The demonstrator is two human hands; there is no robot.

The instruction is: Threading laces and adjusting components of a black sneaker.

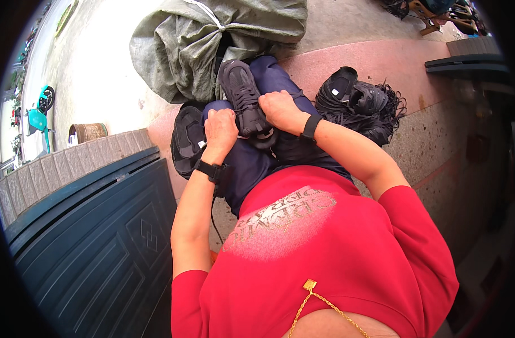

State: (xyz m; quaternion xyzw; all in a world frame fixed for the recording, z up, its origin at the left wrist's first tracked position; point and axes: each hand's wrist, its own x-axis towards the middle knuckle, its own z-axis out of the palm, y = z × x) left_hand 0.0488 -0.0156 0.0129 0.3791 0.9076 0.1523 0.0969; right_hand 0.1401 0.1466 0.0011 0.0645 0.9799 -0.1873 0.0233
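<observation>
A black lace-up sneaker point(243, 93) lies across my lap between my two hands, its toe pointing away from me. On its left side my left hand point(221, 132) is closed in a pinch near the lacing. Opposite, my right hand point(283, 111) is also closed, its fingertips against the sneaker's upper. Thin dark shoelace shows beside the hands, though the fingertips hide most of what they grip. To the left of my knee rest more black shoes point(188, 138). Right of my leg sits a heap of black shoes and loose laces point(364, 104).
A large grey-green sack point(178, 48) with a white tie stands just beyond my knees. Dark blue panelled door leaf point(99, 242) is at the left. A brown round container point(88, 132) and a teal scooter point(38, 121) are outside. Wooden-legged furniture point(423, 17) stands at the far right.
</observation>
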